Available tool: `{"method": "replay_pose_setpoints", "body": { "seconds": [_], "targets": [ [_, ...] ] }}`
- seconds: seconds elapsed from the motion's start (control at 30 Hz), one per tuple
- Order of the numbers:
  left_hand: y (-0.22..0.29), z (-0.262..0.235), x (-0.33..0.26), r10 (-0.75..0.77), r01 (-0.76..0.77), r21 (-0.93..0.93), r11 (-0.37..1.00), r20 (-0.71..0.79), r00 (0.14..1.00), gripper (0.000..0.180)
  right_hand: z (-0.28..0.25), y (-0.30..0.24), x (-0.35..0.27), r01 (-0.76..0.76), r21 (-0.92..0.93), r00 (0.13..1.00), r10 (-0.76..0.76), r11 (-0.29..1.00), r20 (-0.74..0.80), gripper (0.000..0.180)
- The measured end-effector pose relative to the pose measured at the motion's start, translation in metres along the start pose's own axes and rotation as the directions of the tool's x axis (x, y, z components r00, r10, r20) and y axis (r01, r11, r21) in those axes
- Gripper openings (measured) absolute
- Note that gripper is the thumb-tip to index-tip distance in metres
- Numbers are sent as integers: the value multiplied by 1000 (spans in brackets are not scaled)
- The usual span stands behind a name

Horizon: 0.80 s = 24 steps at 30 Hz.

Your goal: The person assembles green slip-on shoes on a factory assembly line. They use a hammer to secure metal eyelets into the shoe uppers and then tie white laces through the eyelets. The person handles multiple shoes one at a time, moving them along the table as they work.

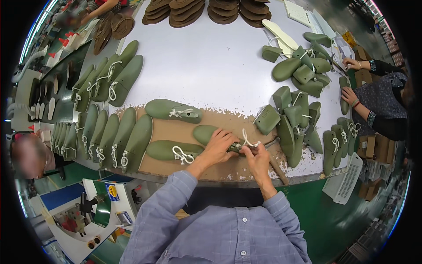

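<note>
A green shoe last lies on the brown board at the table's near edge. My left hand is closed over its heel half, holding it down. At the heel end, my right hand pinches a white cord, which rises in a loop between my hands. The fingers partly hide where the cord meets the last. Left of my hands are two more lasts with tied white cords, one farther off and one nearer. A hammer lies just right of my right hand.
Rows of corded green lasts stand at left. Loose lasts are piled at right. Brown sandals or soles are stacked at the far edge. A co-worker's hand touches a last at the right edge.
</note>
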<state>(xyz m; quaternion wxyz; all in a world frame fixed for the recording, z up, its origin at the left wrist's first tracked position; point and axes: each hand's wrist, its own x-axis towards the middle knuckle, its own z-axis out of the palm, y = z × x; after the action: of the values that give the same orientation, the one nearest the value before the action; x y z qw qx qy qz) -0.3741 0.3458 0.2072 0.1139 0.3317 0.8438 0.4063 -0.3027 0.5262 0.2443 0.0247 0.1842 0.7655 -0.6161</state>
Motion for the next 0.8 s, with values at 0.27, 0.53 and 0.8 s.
{"method": "replay_pose_setpoints", "body": {
  "seconds": [0.27,0.53,0.8],
  "targets": [
    [4,9,0,-58,61,29,998,-82,995,48,-17,5,-12,-104,271,959,169,957,-228,16],
    [5,6,2,-77,80,81,993,-39,996,49,-16,0,-1,-42,-11,997,42,999,-68,19],
    [4,7,2,-69,73,63,995,-62,996,51,-32,9,1,-174,107,984,168,979,59,18]
  ]
}}
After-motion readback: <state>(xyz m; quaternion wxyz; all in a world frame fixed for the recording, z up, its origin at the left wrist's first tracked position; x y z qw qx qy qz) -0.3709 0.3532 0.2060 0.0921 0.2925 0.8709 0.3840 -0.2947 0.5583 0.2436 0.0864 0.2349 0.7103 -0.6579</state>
